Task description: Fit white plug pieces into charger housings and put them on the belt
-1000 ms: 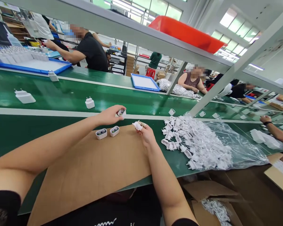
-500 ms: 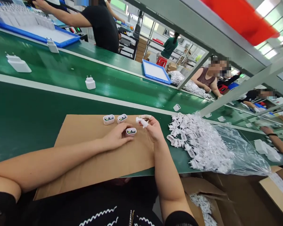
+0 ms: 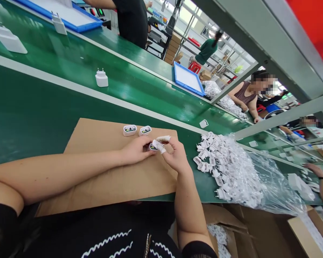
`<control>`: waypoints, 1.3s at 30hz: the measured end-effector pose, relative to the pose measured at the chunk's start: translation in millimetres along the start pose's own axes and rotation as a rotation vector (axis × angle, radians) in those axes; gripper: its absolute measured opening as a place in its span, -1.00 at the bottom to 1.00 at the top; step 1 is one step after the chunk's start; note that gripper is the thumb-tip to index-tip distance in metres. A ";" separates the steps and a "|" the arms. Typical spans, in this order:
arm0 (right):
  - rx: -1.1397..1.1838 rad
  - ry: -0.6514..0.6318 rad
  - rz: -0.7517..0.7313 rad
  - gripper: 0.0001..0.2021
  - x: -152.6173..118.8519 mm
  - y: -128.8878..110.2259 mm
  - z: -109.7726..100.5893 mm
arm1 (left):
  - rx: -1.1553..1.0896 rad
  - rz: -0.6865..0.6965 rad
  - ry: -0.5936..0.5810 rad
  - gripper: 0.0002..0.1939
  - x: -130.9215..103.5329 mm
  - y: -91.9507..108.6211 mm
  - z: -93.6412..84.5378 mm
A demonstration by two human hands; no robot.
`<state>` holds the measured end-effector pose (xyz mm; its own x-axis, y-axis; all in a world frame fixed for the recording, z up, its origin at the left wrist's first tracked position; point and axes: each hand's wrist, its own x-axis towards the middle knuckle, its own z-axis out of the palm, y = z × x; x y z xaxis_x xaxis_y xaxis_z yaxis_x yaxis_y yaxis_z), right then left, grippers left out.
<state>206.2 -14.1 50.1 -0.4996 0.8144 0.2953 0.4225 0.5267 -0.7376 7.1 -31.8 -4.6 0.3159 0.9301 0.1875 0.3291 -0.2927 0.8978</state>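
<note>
My left hand (image 3: 136, 149) is closed round a small white charger housing (image 3: 152, 147), its open end showing electronic parts inside. White coverings wrap the thumb and forefinger of my right hand (image 3: 174, 152). Those two fingertips are bent together at the mouth of the housing and partly cover it; what they pinch, if anything, is hidden. Just beyond my hands, two more open housings, a left one (image 3: 130, 130) and a right one (image 3: 145, 130), stand on a sheet of cardboard (image 3: 110, 179) with their circuit parts visible.
Right of the cardboard lies a heap of white plug covers (image 3: 231, 172) spilling from a clear plastic bag (image 3: 280, 182). A charger with pins (image 3: 101, 78) stands on the green conveyor belt (image 3: 140, 89). Across it are blue trays (image 3: 188, 79) and co-workers. A metal post (image 3: 237, 84) rises at right.
My right hand has come from beside the housing onto its open end. My left hand still holds the housing. The whole view has tilted and shifted with my head.
</note>
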 end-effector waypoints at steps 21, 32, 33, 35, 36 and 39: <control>0.323 0.220 0.265 -0.61 4.0 6.9 9.1 | 0.008 -0.029 -0.097 -0.54 -4.5 0.6 -5.7; -0.280 0.071 -0.109 -0.67 -4.9 4.0 7.1 | -0.043 -0.038 0.018 -0.70 2.5 -2.6 -0.6; -0.289 0.086 -0.114 -0.66 -4.8 4.0 7.8 | -0.046 -0.043 0.015 -0.70 2.5 -2.4 -0.7; -0.294 0.098 -0.124 -0.64 -4.7 4.1 8.8 | -0.046 -0.047 0.006 -0.69 2.7 -1.9 -1.0; -0.290 0.090 -0.129 -0.64 -4.6 4.1 9.2 | -0.043 -0.043 0.005 -0.69 2.8 -1.7 -1.2; -0.300 0.047 -0.132 -0.66 -4.1 3.3 10.7 | -0.026 -0.025 0.012 -0.71 3.3 -1.9 -1.8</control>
<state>201.6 -18.3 39.9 -0.5325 0.7409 0.4092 0.5635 0.6711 -0.4818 6.0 -27.8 -5.0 0.2970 0.9397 0.1693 0.3133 -0.2634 0.9124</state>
